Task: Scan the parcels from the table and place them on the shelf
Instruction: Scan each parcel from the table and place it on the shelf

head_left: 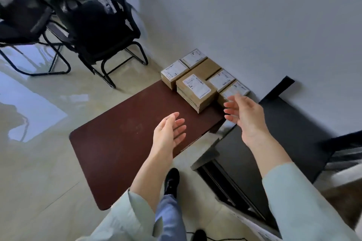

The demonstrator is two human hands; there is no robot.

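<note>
Head view showed both hands, left hand (168,133) and right hand (244,111), empty with fingers spread wide, reaching toward labelled brown cardboard parcels (197,92) clustered at the far corner of the dark reddish-brown table (121,139). Judged step: picking a parcel; next, gripping the nearest box.

Plain grey-white wall (235,15). Glossy pale tile floor (49,123), window glare. Two black mesh chairs (101,25) left. Dark brown counter (127,133).

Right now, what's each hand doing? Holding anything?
Left hand: open, holding nothing, over the table.
Right hand: open, holding nothing, near the parcels.
</note>
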